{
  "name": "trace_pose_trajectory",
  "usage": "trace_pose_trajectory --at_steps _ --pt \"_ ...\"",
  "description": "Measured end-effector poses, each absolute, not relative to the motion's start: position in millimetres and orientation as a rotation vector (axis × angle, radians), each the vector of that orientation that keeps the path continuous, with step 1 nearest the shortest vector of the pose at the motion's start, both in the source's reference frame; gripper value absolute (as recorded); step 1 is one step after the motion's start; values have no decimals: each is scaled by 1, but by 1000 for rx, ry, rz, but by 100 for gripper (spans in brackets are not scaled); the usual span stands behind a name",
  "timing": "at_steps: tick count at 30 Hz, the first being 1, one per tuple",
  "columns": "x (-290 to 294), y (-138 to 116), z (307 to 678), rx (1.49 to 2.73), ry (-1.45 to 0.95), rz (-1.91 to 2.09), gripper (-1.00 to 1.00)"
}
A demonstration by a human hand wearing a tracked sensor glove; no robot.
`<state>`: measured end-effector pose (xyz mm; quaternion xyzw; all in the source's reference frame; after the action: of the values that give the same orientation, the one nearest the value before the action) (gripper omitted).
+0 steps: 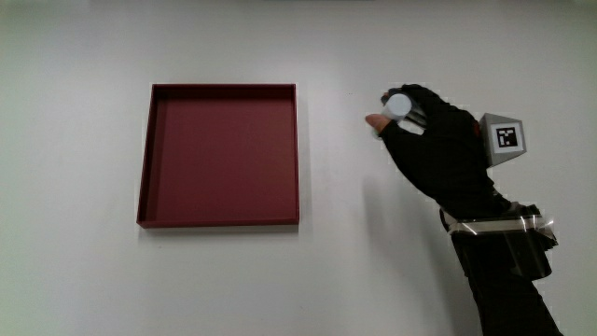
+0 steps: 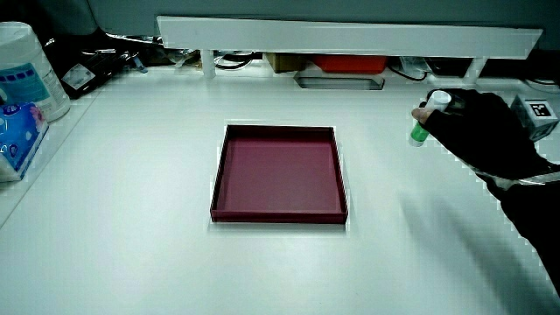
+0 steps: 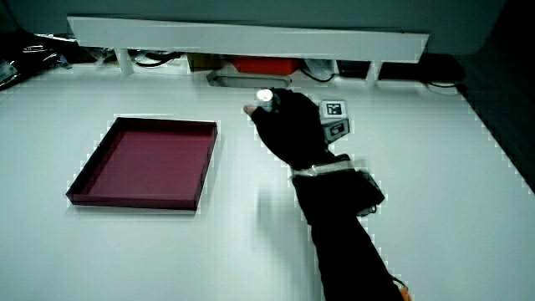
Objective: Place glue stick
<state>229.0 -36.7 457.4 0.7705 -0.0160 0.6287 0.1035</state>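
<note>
A dark red square tray (image 1: 149, 159) lies on the white table, also seen in both side views (image 2: 219, 179) (image 3: 92, 167), with nothing in it. The gloved hand (image 1: 424, 140) is beside the tray, a little above the table, its fingers curled round an upright glue stick (image 1: 398, 105). The stick has a white cap and, in a side view, a green body (image 2: 420, 133) shows below the fingers. In a side view only the white cap (image 3: 264, 97) sticks out of the hand (image 3: 288, 125). A patterned cube (image 1: 504, 138) sits on the back of the hand.
A low white partition (image 2: 350, 37) runs along the table's edge farthest from the person, with cables and small items under it. A white canister and a blue packet (image 2: 19, 105) stand at the table's edge, apart from the tray.
</note>
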Motion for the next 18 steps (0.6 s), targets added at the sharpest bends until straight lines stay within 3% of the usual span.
trace_pose_trajectory --at_steps 18 --pt "256 -27 543 2281 252 1734 0"
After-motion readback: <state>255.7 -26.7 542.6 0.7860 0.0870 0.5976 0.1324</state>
